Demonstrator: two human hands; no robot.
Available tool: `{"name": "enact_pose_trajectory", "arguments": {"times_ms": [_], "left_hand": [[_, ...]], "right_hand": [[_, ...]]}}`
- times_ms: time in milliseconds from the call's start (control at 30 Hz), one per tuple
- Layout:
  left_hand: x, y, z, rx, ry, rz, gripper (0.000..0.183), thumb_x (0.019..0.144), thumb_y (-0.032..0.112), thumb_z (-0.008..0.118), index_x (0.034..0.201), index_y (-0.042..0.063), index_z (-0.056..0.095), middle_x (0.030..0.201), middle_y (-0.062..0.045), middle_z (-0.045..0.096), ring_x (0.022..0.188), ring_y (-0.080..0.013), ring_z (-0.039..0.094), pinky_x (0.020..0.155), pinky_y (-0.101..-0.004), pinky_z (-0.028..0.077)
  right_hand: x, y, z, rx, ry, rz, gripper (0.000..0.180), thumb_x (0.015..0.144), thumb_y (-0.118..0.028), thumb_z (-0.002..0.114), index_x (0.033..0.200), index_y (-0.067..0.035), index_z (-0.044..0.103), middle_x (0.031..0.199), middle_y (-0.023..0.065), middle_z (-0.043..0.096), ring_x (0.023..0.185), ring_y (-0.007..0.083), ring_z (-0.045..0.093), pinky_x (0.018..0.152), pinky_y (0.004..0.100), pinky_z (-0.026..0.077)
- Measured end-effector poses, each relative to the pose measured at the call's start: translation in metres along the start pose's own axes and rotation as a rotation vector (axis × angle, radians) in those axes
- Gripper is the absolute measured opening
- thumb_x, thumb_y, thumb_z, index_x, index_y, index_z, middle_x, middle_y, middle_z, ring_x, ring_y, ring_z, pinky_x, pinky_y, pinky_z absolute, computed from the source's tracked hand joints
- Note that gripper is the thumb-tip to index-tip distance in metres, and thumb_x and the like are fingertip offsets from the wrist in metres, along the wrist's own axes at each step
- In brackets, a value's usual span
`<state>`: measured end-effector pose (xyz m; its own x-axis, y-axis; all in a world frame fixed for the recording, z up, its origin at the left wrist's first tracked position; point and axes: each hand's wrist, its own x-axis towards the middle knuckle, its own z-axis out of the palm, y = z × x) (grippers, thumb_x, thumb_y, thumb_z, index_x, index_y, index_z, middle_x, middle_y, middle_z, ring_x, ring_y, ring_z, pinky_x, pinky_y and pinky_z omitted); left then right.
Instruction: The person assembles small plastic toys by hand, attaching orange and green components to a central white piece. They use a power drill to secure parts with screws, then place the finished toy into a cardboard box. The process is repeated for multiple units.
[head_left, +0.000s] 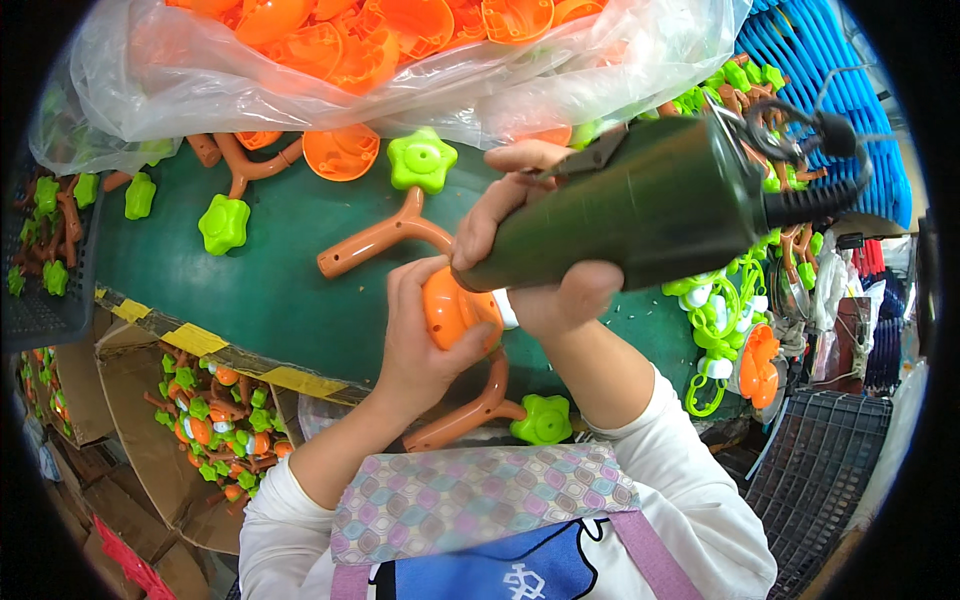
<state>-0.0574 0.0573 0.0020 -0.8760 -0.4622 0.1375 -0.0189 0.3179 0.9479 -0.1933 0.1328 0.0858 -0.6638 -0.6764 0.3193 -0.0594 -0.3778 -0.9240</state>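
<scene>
My left hand (420, 341) grips an orange plastic shell body (448, 306) near the middle of the bench. From that body a brown forked plastic branch (386, 236) extends up and to the left, ending in a green star-shaped knob (422, 160). A second brown branch (480, 405) comes out below, toward my apron, with another green knob (543, 420). In my right hand (555, 300) is a dark green electric screwdriver (607, 206), tilted with its front end at the orange body. Its tip is hidden behind the hand and housing. A white part (505, 309) shows beside the body.
Along the back lies a clear plastic bag (420, 97) of orange half shells (341, 52). Loose branches and a green knob (223, 225) lie at left. Green cord-like parts (720, 315) are at right. A cardboard box (142, 435) holds assembled pieces. Blue stacked trays (832, 112) stand back right.
</scene>
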Motion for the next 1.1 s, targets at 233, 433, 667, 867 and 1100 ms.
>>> {"name": "enact_pose_trajectory", "arguments": {"times_ms": [233, 433, 667, 867, 1100], "left_hand": [[0.001, 0.001, -0.002, 0.012, -0.04, 0.0, 0.083, 0.072, 0.024, 0.088, 0.138, 0.001, 0.043, 0.131, -0.019, 0.047, 0.118, -0.0359, 0.054, 0.101, -0.0437, 0.048], [0.0, 0.004, -0.015, 0.131, -0.11, 0.119, 0.098, 0.065, 0.029, 0.093, 0.142, 0.002, 0.039, 0.133, -0.02, 0.048, 0.121, -0.038, 0.052, 0.104, -0.0456, 0.046], [-0.048, 0.002, -0.086, -0.033, 0.464, 0.019, 0.1, 0.068, 0.014, 0.088, 0.149, 0.003, 0.032, 0.14, -0.014, 0.045, 0.125, -0.0264, 0.052, 0.108, -0.041, 0.047], [-0.167, -0.046, -0.277, 0.502, 1.085, -0.208, 0.06, 0.099, 0.019, 0.065, 0.149, -0.002, 0.04, 0.157, -0.017, 0.04, 0.141, -0.029, 0.043, 0.116, -0.0425, 0.037], [-0.118, -0.042, -0.248, 0.4, 0.839, -0.05, 0.039, 0.099, 0.005, 0.059, 0.136, -0.003, 0.054, 0.136, -0.015, 0.058, 0.13, -0.0286, 0.054, 0.111, -0.0425, 0.041]], "right_hand": [[-0.018, -0.039, -0.053, 0.116, 0.065, -0.362, 0.112, 0.079, -0.093, 0.047, 0.136, 0.004, 0.046, 0.074, 0.0079, 0.06, 0.061, 0.0201, 0.06, 0.058, 0.0352, 0.053], [-0.104, -0.054, -0.168, -0.151, 0.426, 0.021, 0.092, 0.091, -0.081, 0.043, 0.137, -0.001, 0.045, 0.078, 0.0078, 0.057, 0.06, 0.0173, 0.055, 0.057, 0.0328, 0.049], [-0.139, -0.044, -0.247, -0.578, 0.976, -0.048, 0.057, 0.107, -0.042, 0.05, 0.139, 0.006, 0.049, 0.122, 0.0158, 0.06, 0.117, 0.0254, 0.059, 0.102, 0.0412, 0.051], [-0.099, -0.053, -0.19, -1.291, 0.942, -0.775, 0.044, 0.098, -0.01, 0.064, 0.136, 0.005, 0.046, 0.134, 0.0182, 0.051, 0.131, 0.0313, 0.048, 0.114, 0.0458, 0.038], [-0.061, -0.025, -0.105, -1.146, 0.375, -0.602, 0.025, 0.084, 0.002, 0.072, 0.108, 0.0, 0.068, 0.105, 0.0147, 0.07, 0.102, 0.03, 0.066, 0.093, 0.0403, 0.051]]}}
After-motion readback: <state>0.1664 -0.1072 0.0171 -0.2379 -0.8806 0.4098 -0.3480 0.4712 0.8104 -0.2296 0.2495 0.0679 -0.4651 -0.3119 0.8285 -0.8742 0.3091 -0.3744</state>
